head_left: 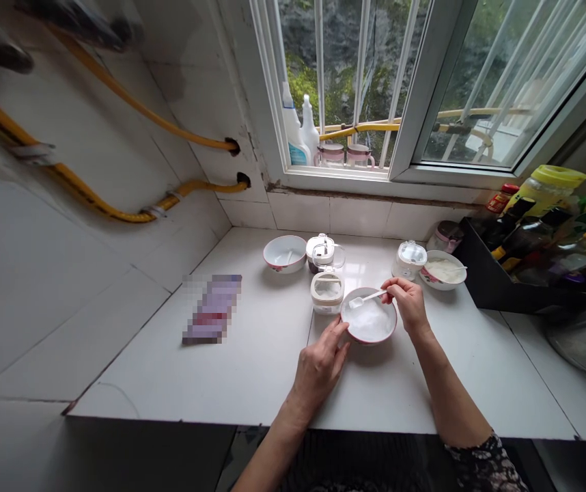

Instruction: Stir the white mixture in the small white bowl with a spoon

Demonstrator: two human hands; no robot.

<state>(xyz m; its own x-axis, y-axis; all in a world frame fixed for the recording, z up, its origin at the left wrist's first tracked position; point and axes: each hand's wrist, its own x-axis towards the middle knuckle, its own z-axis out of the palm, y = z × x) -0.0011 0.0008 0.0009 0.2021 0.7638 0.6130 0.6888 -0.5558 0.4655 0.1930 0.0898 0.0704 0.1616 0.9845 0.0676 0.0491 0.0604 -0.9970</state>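
- Here at the worktop (252, 369), the right hand (408, 304) has its fingers pinched on the handle of a spoon (371, 296), the scoop tilted over the near bowl (369, 339).
- And the left hand (321, 362) is at that bowl's left rim, fingers touching; whether they grip or merely rest, I cannot tell.
- Inside the near bowl, plenty of white grains (372, 321), heaped unevenly; it's a white bowl with a thin reddish rim, standing upright.
- The spoon is small, white and short, with some white on its scoop, hard to tell from the spoon itself.
- Just left of the bowl, the square jar (327, 292), white stuff inside; a clear lid (335, 257) stands raised behind it, and whose lid that is, I can't say.
- Behind that lid, the back jar (319, 246), partly covered, something dark low down.
- Over to its left, the far bowl (283, 254), with a pale, spoon-like shape in it.
- To the right, the right jar (410, 255), its contents unclear, right beside the right bowl (444, 270), holding something pale, a thin handle poking out.
- Crowded with bottles, the black box (503, 290); labels mostly hidden.
- Off left on the worktop, a purplish packet-like thing (214, 309), pixelated past recognition.
- Top left, dark shapes (88, 24) run out of view, blurred.
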